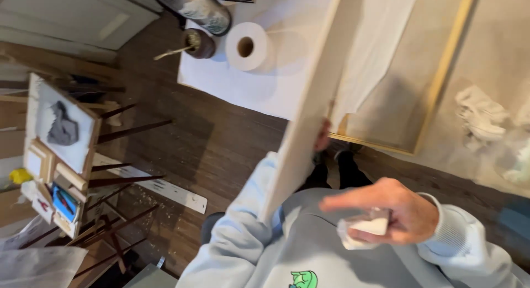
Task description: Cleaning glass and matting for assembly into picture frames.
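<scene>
At four o'clock in the view, your right hand: fingers curled together around a small white folded pad, forefinger stretched toward nine o'clock, thumb side pinning the pad from above. The pad looks like a wad of cloth or a sanding block; which one, the view does not settle.

At centre, your left hand: only fingertips show, wrapped round the far edge of a pale wooden-edged panel. They are clamped on that panel, which stands tilted, edge-on to you, running from twelve o'clock down to six o'clock against your grey sweatshirt.

Step in hand, by judgement: the panel is held steady while the pad is brought up to its edge or face, for wiping or rubbing. The pad is near the panel's lower end but not yet touching. The next move would call for a firm left-hand hold and the pad laid flat on the surface.

Surroundings:
- At one o'clock, a gold-framed canvas lying on a drop cloth.
- At eleven o'clock, a paper towel roll on a white-covered table.
- At three o'clock, a crumpled rag.
- At nine o'clock, an easel on the dark wooden floor.
</scene>
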